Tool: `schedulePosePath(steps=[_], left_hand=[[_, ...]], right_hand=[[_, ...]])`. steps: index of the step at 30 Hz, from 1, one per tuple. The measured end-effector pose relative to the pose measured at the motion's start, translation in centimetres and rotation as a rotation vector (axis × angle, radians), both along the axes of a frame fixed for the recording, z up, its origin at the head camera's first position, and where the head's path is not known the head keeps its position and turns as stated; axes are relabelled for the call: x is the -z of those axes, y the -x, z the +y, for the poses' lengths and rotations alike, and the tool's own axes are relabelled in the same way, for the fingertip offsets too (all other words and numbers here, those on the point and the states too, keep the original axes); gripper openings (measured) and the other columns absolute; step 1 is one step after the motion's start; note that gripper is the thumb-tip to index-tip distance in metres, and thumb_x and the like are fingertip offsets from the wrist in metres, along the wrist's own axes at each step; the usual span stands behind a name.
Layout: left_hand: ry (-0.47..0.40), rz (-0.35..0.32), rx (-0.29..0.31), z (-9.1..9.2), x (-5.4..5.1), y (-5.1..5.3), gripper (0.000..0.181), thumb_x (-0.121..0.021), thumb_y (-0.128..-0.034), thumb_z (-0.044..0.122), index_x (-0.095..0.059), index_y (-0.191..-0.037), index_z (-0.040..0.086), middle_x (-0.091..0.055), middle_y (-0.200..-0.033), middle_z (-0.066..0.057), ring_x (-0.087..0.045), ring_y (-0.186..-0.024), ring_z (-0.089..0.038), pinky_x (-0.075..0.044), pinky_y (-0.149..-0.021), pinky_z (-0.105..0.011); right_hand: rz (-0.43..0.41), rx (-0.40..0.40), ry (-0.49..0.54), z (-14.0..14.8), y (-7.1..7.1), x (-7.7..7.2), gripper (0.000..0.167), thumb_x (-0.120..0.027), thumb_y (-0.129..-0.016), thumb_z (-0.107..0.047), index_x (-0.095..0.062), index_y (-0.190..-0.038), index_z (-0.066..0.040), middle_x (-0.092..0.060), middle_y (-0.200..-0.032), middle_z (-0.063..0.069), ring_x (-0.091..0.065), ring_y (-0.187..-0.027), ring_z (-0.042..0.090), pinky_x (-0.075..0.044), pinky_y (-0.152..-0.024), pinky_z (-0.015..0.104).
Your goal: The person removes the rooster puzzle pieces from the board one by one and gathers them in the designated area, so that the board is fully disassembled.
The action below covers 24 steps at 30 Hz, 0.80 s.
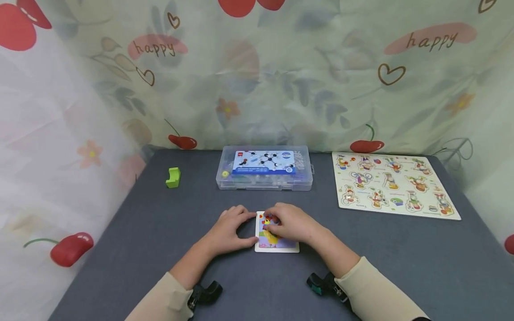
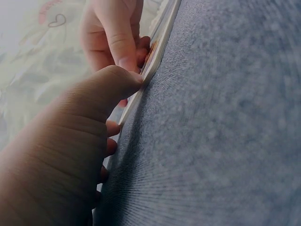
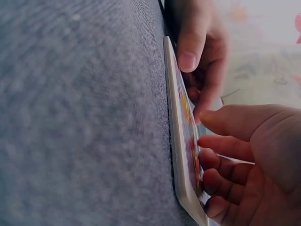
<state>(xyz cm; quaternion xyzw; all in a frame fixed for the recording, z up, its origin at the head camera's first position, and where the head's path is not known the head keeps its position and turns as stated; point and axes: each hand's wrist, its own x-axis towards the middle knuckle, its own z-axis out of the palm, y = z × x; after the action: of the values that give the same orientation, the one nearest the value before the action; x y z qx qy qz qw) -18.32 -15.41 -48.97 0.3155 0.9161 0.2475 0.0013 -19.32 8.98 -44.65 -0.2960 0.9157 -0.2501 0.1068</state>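
A: Please, from what is the small puzzle board (image 1: 287, 244) made?
B: It looks like a stiff, flat sheet with a pale rim and softly rounded corners. The edge is rather thick, and the printed middle shows a yellow bird (image 1: 271, 240) on lilac ground.

A: And on what does it lie?
B: It lies flat on the dark grey table (image 1: 257, 285), whose surface has a fine, ribbed grain, like woven cloth.

A: Where is it in relation to the hands?
B: Between them. The left hand (image 1: 230, 229) is just at its left side, the thumb touching near the lower corner and the forefinger near the upper one; this hand is spread and does not close around the board. The right hand (image 1: 295, 223) is above its upper right part, with bent fingers at the picture. Whether they pinch some piece, I cannot tell, because they cover the place.

A: What is farther away?
B: A clear plastic box (image 1: 265, 180), rectangular, a small green block (image 1: 173, 177) with a notch, and a large pale board (image 1: 401, 191) with many figures.
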Motion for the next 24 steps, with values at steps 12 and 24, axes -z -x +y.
schedulePosePath(steps=[12,24], left_hand=[[-0.009,0.012,0.014,0.0,0.0,-0.2,0.066,-0.073,-0.0906,0.050,-0.061,-0.144,0.014,-0.054,-0.113,0.003,-0.047,-0.096,-0.013,-0.036,-0.083,-0.037],[-0.024,0.012,0.020,-0.1,0.3,0.1,0.065,-0.073,-0.0904,0.052,-0.061,-0.143,0.015,-0.055,-0.113,0.003,-0.047,-0.096,-0.013,-0.036,-0.083,-0.037]], right_hand=[[-0.011,0.058,0.007,-0.1,0.2,0.8,0.030,-0.075,-0.095,-0.022,-0.072,-0.122,-0.009,-0.055,-0.084,-0.003,-0.051,-0.071,0.014,-0.042,-0.068,0.034],[-0.086,0.209,0.070,-0.4,0.3,1.1,0.025,-0.080,-0.091,-0.026,-0.071,-0.112,-0.016,-0.054,-0.083,-0.001,-0.051,-0.072,0.015,-0.040,-0.070,0.035]])
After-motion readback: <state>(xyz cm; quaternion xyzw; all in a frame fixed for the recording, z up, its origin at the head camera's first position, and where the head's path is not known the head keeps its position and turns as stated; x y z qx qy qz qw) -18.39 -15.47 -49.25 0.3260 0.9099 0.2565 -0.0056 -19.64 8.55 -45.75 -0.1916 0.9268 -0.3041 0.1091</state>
